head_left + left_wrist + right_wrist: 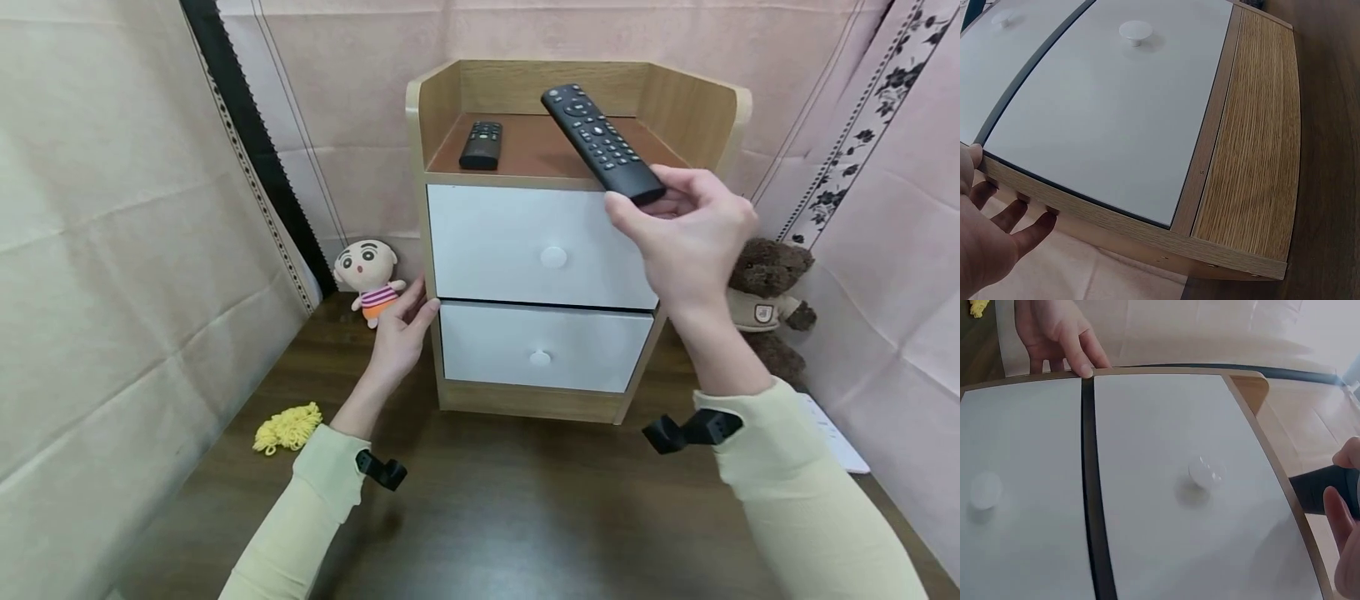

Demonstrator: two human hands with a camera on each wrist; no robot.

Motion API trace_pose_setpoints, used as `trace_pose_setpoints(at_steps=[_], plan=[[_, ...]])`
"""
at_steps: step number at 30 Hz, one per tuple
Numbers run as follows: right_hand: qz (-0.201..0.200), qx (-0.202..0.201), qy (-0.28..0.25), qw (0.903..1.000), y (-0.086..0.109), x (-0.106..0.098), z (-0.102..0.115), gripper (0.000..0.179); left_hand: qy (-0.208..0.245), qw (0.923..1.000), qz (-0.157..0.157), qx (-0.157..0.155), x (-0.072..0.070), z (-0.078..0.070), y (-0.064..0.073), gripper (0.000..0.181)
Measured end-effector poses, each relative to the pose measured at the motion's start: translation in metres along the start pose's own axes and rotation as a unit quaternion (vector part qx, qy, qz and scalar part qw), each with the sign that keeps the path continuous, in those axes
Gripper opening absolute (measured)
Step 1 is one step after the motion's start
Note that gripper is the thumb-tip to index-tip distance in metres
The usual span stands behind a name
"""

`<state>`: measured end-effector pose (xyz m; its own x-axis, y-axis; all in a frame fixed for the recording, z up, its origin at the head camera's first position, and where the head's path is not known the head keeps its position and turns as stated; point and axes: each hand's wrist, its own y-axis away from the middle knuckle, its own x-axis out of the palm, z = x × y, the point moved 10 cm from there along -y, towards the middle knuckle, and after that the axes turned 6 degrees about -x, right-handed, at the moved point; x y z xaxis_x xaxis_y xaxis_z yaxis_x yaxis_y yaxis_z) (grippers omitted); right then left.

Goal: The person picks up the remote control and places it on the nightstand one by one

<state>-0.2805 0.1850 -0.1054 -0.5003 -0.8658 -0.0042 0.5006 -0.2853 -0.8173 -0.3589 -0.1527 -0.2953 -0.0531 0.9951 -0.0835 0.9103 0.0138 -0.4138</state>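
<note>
A long black remote control (602,143) is pinched by its lower end between the thumb and fingers of my right hand (692,237). It slants up to the left, above the front of a small wooden cabinet (528,400). At the cabinet's left side my left hand (399,335) touches the panel, its thumb (975,154) at the front edge and the fingertips (1044,224) against the outer side. Both white drawers, the upper (487,242) and the lower (487,346), are closed. A shorter dark remote (481,147) lies on the brown top shelf.
A plush doll (367,271) in a striped top stands left of the cabinet. Yellow yarn-like fabric (288,428) lies on the dark table (480,508). Right of the cabinet sits a brown teddy bear (768,271), partly behind my right arm. A flat white item (836,437) lies at the right.
</note>
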Motion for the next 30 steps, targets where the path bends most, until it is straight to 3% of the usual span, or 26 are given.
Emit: trace_pose_setpoints(at_steps=[4, 9, 15, 22, 30], plan=[[0.01, -0.036, 0.022, 0.999, -0.005, 0.023, 0.014, 0.041, 0.001, 1.0, 0.0, 0.001, 0.0, -0.002, -0.001, 0.054], [0.012, -0.118, 0.041, 0.9921, -0.008, 0.041, 0.033, 0.037, 0.0, 1.0, 0.0, -0.004, 0.0, -0.001, -0.001, 0.054], [0.006, -0.159, 0.085, 0.9836, -0.015, 0.053, 0.043, 0.037, 0.0, 1.0, 0.004, -0.008, 0.0, 0.0, -0.002, 0.055], [0.053, -0.127, 0.199, 0.9703, -0.025, 0.074, 0.042, 0.042, -0.006, 1.0, 0.005, -0.003, -0.001, -0.003, -0.001, 0.055], [0.088, -0.079, 0.234, 0.9649, -0.024, 0.092, 0.034, 0.042, -0.003, 1.0, 0.007, 0.0, 0.0, -0.002, 0.002, 0.055]])
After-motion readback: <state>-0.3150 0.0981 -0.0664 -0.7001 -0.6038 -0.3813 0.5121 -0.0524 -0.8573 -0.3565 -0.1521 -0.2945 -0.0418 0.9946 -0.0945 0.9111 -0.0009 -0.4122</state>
